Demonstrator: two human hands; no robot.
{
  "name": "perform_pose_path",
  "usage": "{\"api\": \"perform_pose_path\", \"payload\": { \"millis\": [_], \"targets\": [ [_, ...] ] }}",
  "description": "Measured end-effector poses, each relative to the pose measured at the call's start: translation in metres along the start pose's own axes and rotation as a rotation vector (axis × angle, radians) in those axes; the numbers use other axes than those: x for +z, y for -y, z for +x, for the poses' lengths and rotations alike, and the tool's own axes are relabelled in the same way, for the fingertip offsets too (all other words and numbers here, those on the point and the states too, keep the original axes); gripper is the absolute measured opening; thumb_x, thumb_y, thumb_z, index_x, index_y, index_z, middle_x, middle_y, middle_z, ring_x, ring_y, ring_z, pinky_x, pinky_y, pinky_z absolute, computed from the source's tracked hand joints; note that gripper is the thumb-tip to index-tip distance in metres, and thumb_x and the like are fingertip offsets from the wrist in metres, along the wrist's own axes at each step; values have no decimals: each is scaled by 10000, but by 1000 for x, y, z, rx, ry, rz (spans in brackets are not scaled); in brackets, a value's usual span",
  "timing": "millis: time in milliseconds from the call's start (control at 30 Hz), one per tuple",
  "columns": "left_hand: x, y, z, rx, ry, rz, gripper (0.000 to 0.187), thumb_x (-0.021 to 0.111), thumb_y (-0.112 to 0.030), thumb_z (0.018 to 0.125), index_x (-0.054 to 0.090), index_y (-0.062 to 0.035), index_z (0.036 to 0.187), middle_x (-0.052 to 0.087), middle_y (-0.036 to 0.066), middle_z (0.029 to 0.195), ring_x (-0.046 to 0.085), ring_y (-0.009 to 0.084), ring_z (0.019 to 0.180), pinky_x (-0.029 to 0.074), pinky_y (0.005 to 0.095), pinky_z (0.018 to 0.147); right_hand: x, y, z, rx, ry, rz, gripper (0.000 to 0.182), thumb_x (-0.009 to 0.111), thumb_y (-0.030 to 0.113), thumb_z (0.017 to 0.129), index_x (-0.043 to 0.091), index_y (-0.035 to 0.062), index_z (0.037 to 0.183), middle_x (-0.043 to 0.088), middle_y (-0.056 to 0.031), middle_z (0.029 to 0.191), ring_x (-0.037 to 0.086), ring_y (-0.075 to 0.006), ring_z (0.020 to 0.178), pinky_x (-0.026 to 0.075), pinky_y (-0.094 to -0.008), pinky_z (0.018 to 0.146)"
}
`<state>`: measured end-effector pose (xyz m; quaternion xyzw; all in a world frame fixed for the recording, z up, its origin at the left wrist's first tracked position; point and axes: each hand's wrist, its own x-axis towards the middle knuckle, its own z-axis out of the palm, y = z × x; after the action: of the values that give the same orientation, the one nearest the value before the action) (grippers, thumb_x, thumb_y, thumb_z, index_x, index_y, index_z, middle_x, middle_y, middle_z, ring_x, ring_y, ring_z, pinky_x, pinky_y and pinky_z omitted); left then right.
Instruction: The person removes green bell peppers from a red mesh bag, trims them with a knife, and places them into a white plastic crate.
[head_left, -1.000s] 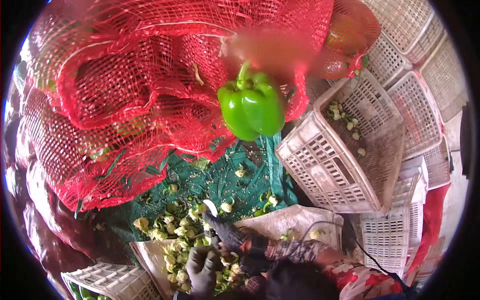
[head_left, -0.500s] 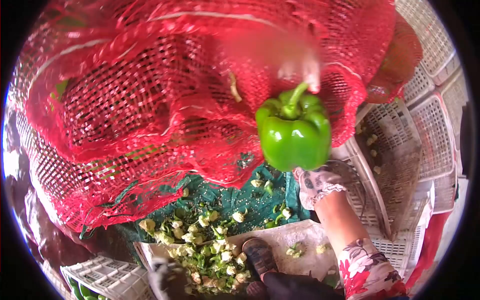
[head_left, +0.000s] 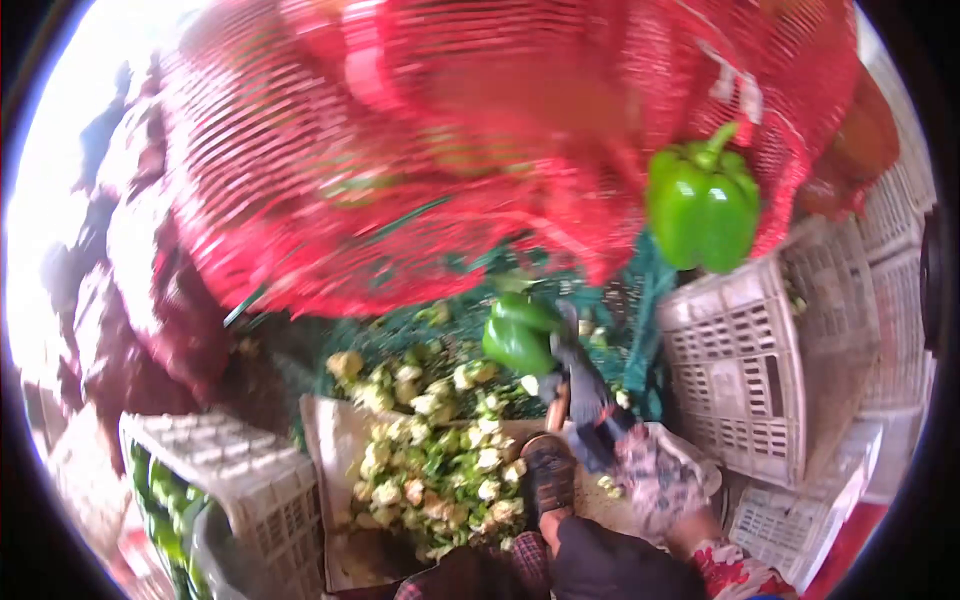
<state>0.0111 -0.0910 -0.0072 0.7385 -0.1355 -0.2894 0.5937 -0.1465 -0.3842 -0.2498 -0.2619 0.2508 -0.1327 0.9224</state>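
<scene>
My right hand (head_left: 585, 390), in a dark grey glove with a patterned cuff, is closed around the right side of a green bell pepper (head_left: 520, 335). A narrow brownish thing shows beside its fingers, too blurred to name. A second green bell pepper (head_left: 705, 195), stem up, rests against the red mesh bag (head_left: 420, 210), apart from my hand. At lower left a blurred dark grey shape, seemingly my left hand (head_left: 215, 545), is at the white crate (head_left: 235, 465) holding green peppers. Its fingers cannot be made out.
A heap of cut pepper cores (head_left: 440, 480) lies on a pale sheet (head_left: 325, 450) by my shoe (head_left: 550, 475). Green netting (head_left: 645, 320) spreads under the red bag. White plastic crates (head_left: 735, 370) stand at right. Dark purplish sacks (head_left: 165, 290) are at left.
My view has shifted, and the pepper by the bag appears farther up and right. My right hand has come into sight, holding another pepper. The grey left-hand shape has moved left to the crate.
</scene>
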Motion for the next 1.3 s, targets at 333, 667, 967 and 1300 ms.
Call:
{"api": "perform_pose_path", "payload": {
  "millis": [333,667,967,1300],
  "targets": [
    [35,64,22,116,-200,-707,996,797,-456,761,260,-42,1491,419,162,1404,462,272,1274,376,437,1085,196,-59,-26,-234,298,-855,887,820,437,768,379,95,1458,608,-105,1193,654,-221,865,530,-328,724],
    [-6,94,2,393,-372,-617,827,859,-215,761,348,-81,1397,492,141,1319,511,254,1211,436,405,1046,266,-37,-75,-582,614,-1466,115,644,175,938,685,100,1016,665,-100,833,685,-273,720,541,-392,591],
    [-15,120,0,586,-481,-127,755,785,-420,839,367,-99,1380,468,147,1343,480,258,1217,385,424,1057,273,-49,-83,-632,701,-1772,214,536,236,990,676,110,1094,641,-126,837,635,-292,638,476,-411,514],
    [-17,72,10,272,-544,-716,571,605,-401,932,414,-120,1391,496,80,1298,502,220,1203,431,390,1025,187,-58,-93,-142,379,-1624,218,588,199,980,648,19,1089,698,-161,856,699,-280,760,556,-363,662]
  ]
}}
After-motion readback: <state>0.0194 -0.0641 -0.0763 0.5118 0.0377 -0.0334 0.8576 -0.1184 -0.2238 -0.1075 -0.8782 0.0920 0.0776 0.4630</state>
